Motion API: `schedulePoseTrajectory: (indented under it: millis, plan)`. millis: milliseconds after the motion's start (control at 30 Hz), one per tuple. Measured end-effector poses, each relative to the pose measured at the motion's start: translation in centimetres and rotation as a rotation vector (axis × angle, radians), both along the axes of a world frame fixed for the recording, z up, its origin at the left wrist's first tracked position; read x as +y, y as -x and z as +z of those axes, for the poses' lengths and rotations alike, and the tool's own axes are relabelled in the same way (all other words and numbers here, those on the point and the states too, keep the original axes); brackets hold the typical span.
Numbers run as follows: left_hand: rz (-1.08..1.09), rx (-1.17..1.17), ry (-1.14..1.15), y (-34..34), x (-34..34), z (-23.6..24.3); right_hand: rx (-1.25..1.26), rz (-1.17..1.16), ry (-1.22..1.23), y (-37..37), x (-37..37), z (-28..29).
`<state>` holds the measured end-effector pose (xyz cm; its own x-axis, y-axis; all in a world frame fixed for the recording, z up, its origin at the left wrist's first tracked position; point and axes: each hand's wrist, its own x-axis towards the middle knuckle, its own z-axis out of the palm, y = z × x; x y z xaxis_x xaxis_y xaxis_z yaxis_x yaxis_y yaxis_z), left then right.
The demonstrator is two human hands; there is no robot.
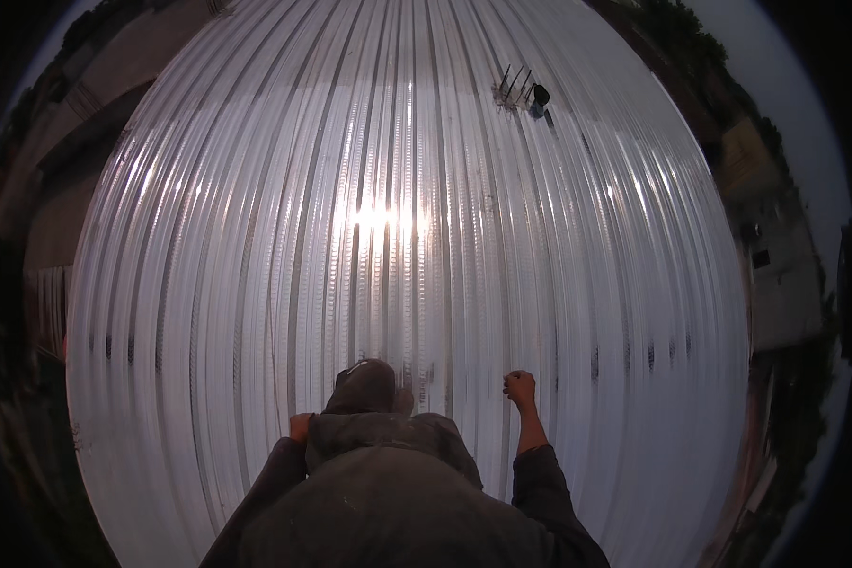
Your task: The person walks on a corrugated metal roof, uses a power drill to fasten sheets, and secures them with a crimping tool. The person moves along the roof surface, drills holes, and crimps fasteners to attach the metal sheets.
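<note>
Two fisted hands, left (300, 427) and right (520, 387), each grip closed, on corrugated metal roofing (256, 284); dark objects (523, 93) far ahead.

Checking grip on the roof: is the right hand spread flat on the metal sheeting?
No, the right hand is closed in a fist, raised on a bent wrist above the corrugated metal sheeting, not spread flat.

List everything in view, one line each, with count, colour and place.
Corrugated metal roof sheeting: one expanse, silvery white, fills the middle, bright sun glare at its centre.
Small rack of thin rods with a dark object beside it: one cluster, dark, far upper right of the sheeting.
Buildings: several, pale, along the right rim.
Dark hooded garment: one, grey, bottom centre.
Left hand: one, beside the hood, on the sheeting.
Right hand: one, fingers closed in a fist, on the sheeting.
</note>
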<state>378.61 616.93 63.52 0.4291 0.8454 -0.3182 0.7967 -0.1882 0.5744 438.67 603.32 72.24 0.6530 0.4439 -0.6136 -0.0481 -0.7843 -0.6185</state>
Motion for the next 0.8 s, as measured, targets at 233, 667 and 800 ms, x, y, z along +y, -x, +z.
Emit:
schedulePoseTrajectory:
  millis: [233,667,800]
  plan:
    - [-0.262,0.054,0.079,-14.0,19.4,-3.7,-0.363,0.131,-0.249,-21.7,35.4,6.3]
    - [0.773,-0.782,0.498,-54.2,92.8,12.7,-0.041,0.511,0.419,-29.7,61.1,-3.7]
    - [0.787,-0.768,0.453,-59.4,106.3,8.6,0.172,0.236,0.521,-38.3,79.0,-4.5]
